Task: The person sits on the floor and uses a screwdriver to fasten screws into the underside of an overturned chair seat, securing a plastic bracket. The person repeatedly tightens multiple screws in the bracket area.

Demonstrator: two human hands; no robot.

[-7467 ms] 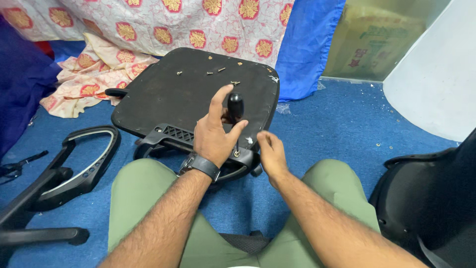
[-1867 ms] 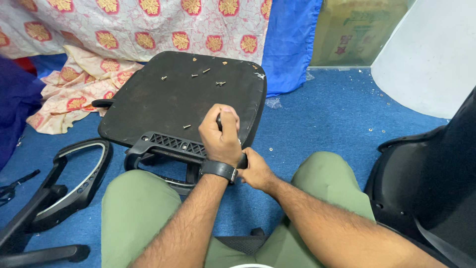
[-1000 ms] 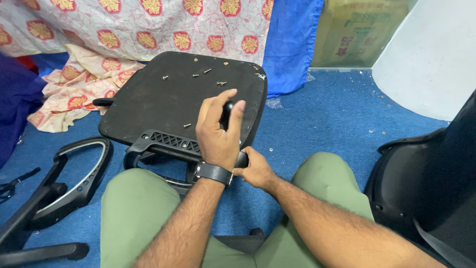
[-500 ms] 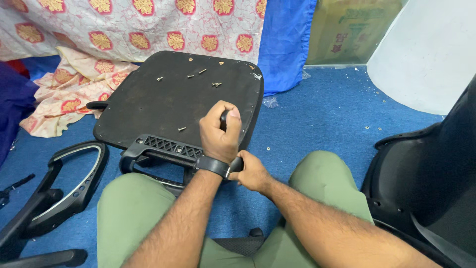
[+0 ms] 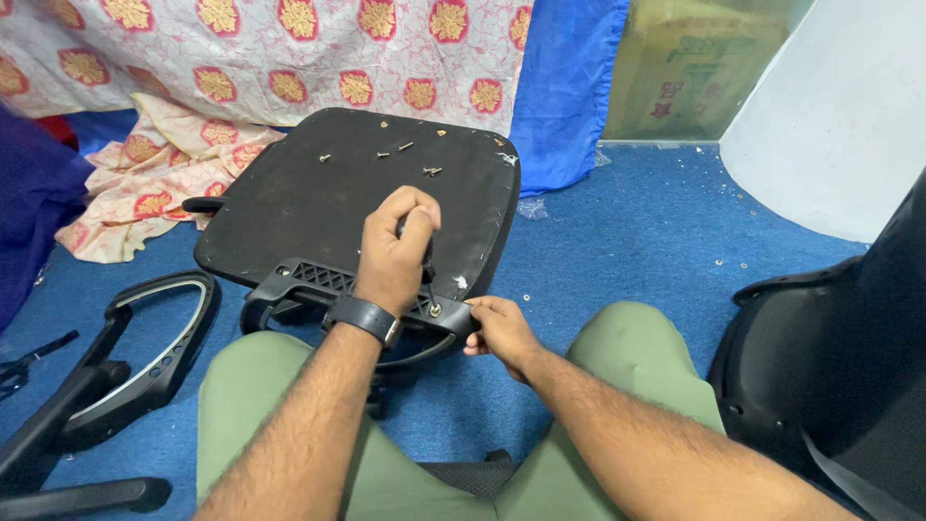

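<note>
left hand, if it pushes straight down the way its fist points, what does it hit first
Probably the black plastic bracket on the upturned seat base, just under the left hand and its screwdriver; depth is hard to judge.

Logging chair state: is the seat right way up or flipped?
Flipped: the seat shows its flat black underside, loose screws lying on it.

left hand [image 5: 394, 260] fisted on tool | right hand [image 5: 502, 328] gripping armrest bracket [image 5: 318, 287] | seat base [image 5: 357, 207]

From my remote feed: a floral-print cloth [image 5: 241, 58] drapes over blue fabric [image 5: 564, 87] on blue carpet [image 5: 656, 232]. 1 loose black armrest [image 5: 145, 357] lies at left, a black chair shell [image 5: 849, 367] at right, a cardboard box [image 5: 699, 68] behind.
</note>
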